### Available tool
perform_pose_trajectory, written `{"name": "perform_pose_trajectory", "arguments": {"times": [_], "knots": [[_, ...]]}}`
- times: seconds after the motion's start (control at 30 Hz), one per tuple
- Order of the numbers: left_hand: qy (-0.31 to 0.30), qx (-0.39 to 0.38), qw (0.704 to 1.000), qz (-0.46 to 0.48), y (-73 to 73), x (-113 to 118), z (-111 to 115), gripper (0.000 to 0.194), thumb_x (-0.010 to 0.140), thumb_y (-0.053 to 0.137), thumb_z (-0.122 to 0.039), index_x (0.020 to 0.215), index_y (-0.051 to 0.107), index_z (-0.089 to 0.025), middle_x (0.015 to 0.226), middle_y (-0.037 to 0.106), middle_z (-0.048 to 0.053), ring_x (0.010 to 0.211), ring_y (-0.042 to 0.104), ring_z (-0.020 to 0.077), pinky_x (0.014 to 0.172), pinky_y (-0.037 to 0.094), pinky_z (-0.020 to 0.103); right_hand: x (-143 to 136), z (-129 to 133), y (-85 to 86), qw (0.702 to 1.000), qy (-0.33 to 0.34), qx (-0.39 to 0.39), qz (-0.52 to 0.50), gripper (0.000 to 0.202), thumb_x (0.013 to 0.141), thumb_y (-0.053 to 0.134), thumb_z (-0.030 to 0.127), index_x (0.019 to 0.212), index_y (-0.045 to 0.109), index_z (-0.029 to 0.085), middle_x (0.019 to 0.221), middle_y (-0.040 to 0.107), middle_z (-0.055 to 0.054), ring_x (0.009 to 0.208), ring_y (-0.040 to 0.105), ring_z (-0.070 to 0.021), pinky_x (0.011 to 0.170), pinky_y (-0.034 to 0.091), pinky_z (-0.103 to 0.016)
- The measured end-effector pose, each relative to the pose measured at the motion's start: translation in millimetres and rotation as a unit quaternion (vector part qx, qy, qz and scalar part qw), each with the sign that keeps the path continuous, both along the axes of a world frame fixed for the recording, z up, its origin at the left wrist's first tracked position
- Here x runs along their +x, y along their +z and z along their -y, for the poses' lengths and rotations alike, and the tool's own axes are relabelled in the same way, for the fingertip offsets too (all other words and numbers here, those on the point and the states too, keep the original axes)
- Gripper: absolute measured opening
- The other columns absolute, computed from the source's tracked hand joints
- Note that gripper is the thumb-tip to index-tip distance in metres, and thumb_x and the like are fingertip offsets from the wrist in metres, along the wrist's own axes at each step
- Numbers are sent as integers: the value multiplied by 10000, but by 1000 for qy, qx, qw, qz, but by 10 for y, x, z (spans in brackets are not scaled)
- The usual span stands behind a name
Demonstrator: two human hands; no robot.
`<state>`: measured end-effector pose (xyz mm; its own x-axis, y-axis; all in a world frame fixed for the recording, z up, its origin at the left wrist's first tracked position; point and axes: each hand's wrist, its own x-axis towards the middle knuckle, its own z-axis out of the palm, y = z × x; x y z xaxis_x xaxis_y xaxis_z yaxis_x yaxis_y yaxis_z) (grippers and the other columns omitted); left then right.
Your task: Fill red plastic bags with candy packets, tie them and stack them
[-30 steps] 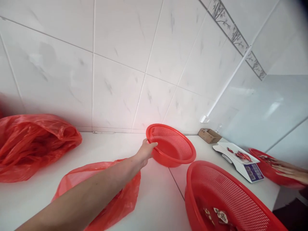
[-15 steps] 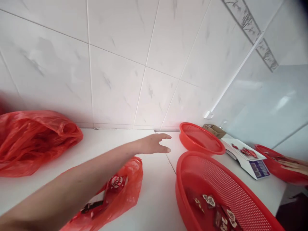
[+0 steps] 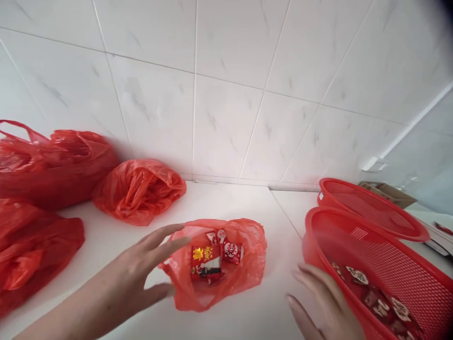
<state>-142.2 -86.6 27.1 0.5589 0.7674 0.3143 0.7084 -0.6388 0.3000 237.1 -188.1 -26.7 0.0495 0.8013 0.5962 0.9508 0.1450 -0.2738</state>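
Observation:
In the middle of the white table lies a red plastic bag (image 3: 247, 264), its mouth spread wide. Inside it are a red packet with yellow print (image 3: 205, 260) and a smaller red packet with white lettering (image 3: 231, 250). My left hand (image 3: 143, 264) is at the bag's left edge, thumb and fingers apart, holding nothing; whether the fingertips touch the plastic I cannot tell. My right hand (image 3: 322, 302), slightly blurred, hovers between the bag and a red mesh basket (image 3: 385, 250), fingers apart. Several dark red packets (image 3: 380, 302) lie in that basket.
More red plastic bags stand at the left: a full one with handles (image 3: 53, 165), a crumpled one (image 3: 141, 189) and another nearer me (image 3: 31, 255). Behind the mesh basket are a second red basket (image 3: 371, 208) and a cardboard box (image 3: 389, 192). A tiled wall (image 3: 226, 94) bounds the table.
My view has swung left. My left hand has drawn back from beyond the bag to its left edge, and my right hand has come into view. The scale and another person's hand have mostly left the picture.

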Motion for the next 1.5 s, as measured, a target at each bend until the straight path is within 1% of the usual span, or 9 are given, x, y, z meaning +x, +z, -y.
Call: {"name": "perform_pose_trajectory", "arguments": {"times": [0.13,0.23,0.43,0.67,0.8,0.97,1.07,1.23,1.5], "knots": [[17,-4,999,-40,-307,-181,96,953,646,711,-179,1435,251,-454,1526,311,76,1192,542,374,878,529,479,-411,-589,167,979,-27,-116,-166,549,852,475,499,1328,388,238,1338,497,-103,1033,596,-241,817,517,-377],[25,-24,999,-20,-376,-158,56,789,755,597,-151,1425,292,-436,1353,502,98,1045,630,292,835,535,424,-431,-930,237,952,-68,-198,-224,615,819,479,568,1324,410,224,1308,513,-112,886,614,-234,789,480,-409],[25,-165,978,125,-42,69,-195,216,798,479,-147,829,664,-254,717,628,-17,652,595,166,610,456,258,-381,-1089,420,915,24,-257,-311,288,760,586,483,746,596,196,766,651,-21,745,604,-204,705,462,-333],[8,-234,781,579,653,185,-564,193,807,618,-377,737,563,-206,733,595,-20,667,569,130,607,508,253,-205,-1150,892,773,175,-167,-586,317,749,649,490,910,629,217,928,675,-40,857,625,-198,759,487,-314],[-34,-225,721,655,812,334,-564,164,791,657,-332,756,563,-201,763,594,-16,678,575,114,582,489,209,-135,-1137,967,829,85,-144,-534,257,726,692,452,786,624,212,826,645,-9,791,595,-165,721,465,-277],[-31,-248,730,636,801,477,-538,86,796,633,-267,807,575,-204,861,601,-14,728,577,107,632,473,208,-163,-1007,1030,891,9,-111,-441,276,774,634,415,654,493,210,626,488,42,628,482,-119,590,394,-231],[-38,-208,740,638,798,500,-476,62,806,612,-257,831,571,-218,871,596,-11,738,563,115,665,468,232,-204,-991,1078,871,73,-137,-466,303,770,631,378,621,429,208,606,423,51,575,397,-100,542,346,-222],[-133,-152,864,460,847,587,-313,72,808,611,-237,755,574,-205,830,608,17,753,561,149,686,464,268,-246,-1125,1055,820,128,-145,-539,235,758,648,348,651,500,201,697,488,26,645,455,-110,575,389,-218],[113,-40,877,465,875,545,-392,67,806,591,-275,778,589,-215,700,597,-34,644,532,120,593,422,228,-364,-1335,1020,731,212,-61,-646,104,680,722,243,694,630,197,986,654,-33,1000,561,-197,812,459,-287]]}}
